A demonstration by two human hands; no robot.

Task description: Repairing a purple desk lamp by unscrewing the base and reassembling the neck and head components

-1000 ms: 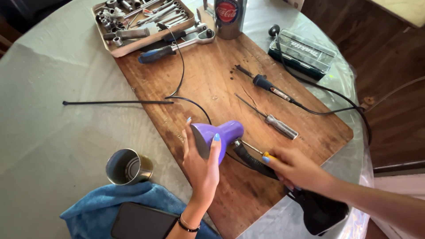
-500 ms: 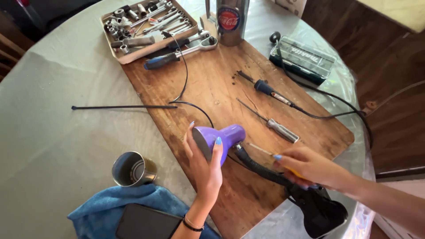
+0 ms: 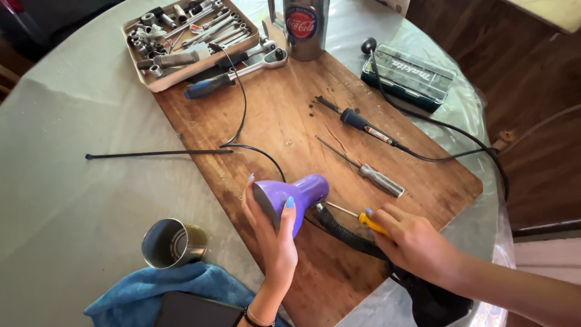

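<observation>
My left hand (image 3: 273, 233) grips the wide end of a purple lamp shade (image 3: 293, 195) that lies on a wooden board (image 3: 284, 115). A black flexible neck (image 3: 348, 235) runs from the shade down to a black base (image 3: 433, 300) at the lower right. My right hand (image 3: 414, 242) holds a yellow-handled screwdriver (image 3: 369, 221); its thin shaft points at the narrow back end of the shade.
A grey-handled screwdriver (image 3: 378, 178) and a corded soldering iron (image 3: 363, 124) lie on the board. A tray of sockets and wrenches (image 3: 187, 36), a ratchet (image 3: 233, 72) and a metal can (image 3: 305, 27) stand at the back. A bit case (image 3: 414, 75), tin cup (image 3: 169, 242) and blue cloth (image 3: 163, 290) lie around.
My right hand has kept the yellow screwdriver at the back of the shade, shifting slightly. The view has drifted, so the board sits a little lower in frame. My left hand stays on the shade.
</observation>
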